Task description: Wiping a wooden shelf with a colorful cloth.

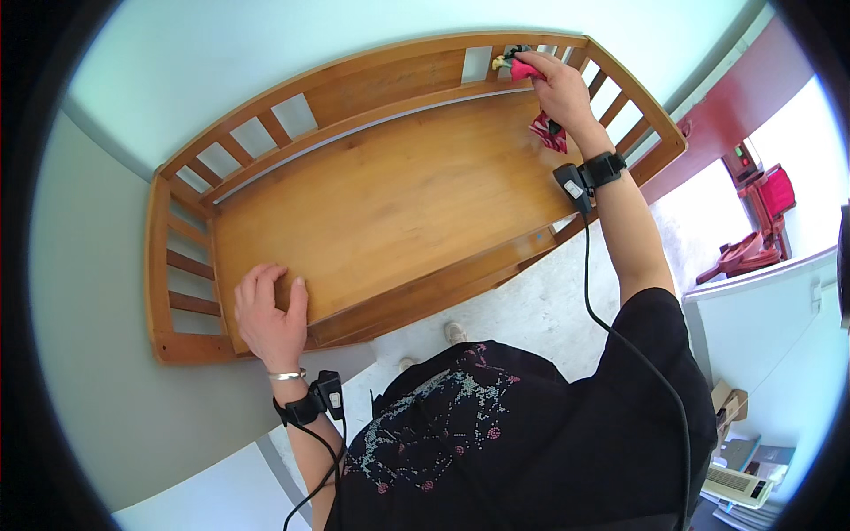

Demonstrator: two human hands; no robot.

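Note:
My right hand (561,86) grips a crumpled, multicoloured cloth (524,70) at the far right corner of a wooden bench (392,192) with slatted rails. Pink and yellow parts of the cloth stick out by the fingertips, close to the back rail. A red and white patterned part hangs below the palm over the seat board. My left hand (271,312) rests at the near left corner of the seat, its fingers spread and nothing held. A silver bangle and a black strapped device are on the left wrist; a similar device is on the right.
The bench's back rail (385,56) runs along a pale wall, with slatted ends at left and right. A lower wooden board shows under the seat's front edge. Beyond a doorway at the right stand red objects (757,245); a cardboard box (729,401) lies at lower right. Black cables trail from both wrists.

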